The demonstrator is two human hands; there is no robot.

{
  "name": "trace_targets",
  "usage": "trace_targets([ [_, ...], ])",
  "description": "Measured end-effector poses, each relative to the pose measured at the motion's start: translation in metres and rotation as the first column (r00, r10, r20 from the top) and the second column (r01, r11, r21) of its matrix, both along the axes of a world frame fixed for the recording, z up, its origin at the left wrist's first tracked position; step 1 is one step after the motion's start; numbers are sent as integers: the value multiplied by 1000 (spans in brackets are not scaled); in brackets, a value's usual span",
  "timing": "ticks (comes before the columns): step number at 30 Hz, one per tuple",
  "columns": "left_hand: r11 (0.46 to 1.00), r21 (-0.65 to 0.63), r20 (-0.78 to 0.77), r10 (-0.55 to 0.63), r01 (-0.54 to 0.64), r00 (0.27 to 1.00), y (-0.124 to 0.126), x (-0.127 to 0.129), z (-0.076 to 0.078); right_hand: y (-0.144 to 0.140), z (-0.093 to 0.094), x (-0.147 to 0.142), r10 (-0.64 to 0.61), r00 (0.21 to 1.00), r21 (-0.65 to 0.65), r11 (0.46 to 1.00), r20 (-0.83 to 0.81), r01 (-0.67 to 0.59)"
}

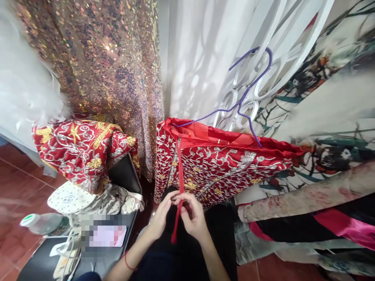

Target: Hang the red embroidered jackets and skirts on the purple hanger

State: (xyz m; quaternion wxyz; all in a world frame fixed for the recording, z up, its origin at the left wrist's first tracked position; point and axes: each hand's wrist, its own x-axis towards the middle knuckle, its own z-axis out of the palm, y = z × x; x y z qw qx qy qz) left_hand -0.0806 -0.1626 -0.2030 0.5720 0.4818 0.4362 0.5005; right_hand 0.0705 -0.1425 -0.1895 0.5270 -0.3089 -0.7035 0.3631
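At far left, a clear bottle with a white-and-green cap is beside a black chair; its contents cannot be made out. A folded red embroidered cloth lies above a white cap; a phone rests nearer the person. At center, the left hand has its fingertips pinched at a red ribbon. The ribbon runs from the top edge of a red embroidered garment, its loose end hanging below the fingers. The right hand pinches the same stretch, index finger bent across it. Step in hand, as judged: working the ribbon with both hands. Further handling would call for light tension and a fingertip grip. At right, a purple hanger stands up from the garment.
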Motion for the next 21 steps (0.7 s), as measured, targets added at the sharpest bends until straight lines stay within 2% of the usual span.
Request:
trace_targets([
  [2, 1000, -17, 13, 2, -2, 1000, -3, 4, 5, -8, 0, -3, 36, 999, -58, 998, -4, -36],
  [6, 992, -36, 31, 123, -122, 992, -9, 10, 5, -24, 5, -20, -30, 996, -246, 969, -85, 9],
  [8, 983, -47, 48, 182, -179, 982, -13, 13, -2, -25, 7, -31, -47, 984, -365, 931, -172, -19],
  [11, 978, -45, 45, 207, -205, 977, -22, 15, -14, -21, 6, -45, -135, 950, -509, 860, -281, -28],
  [14, 988, -17, -28, 152, -152, 988, -28, 9, -20, -18, 4, -52, -209, 933, -612, 790, -293, -15],
  [17, 998, 31, -150, 55, -51, 987, -27, -4, -19, -18, 6, -52, -188, 955, -646, 764, -228, -4],
  [21, 995, 97, -274, 55, -30, 960, -20, -22, -14, -18, 12, -51, -190, 975, -580, 810, -110, 92],
])
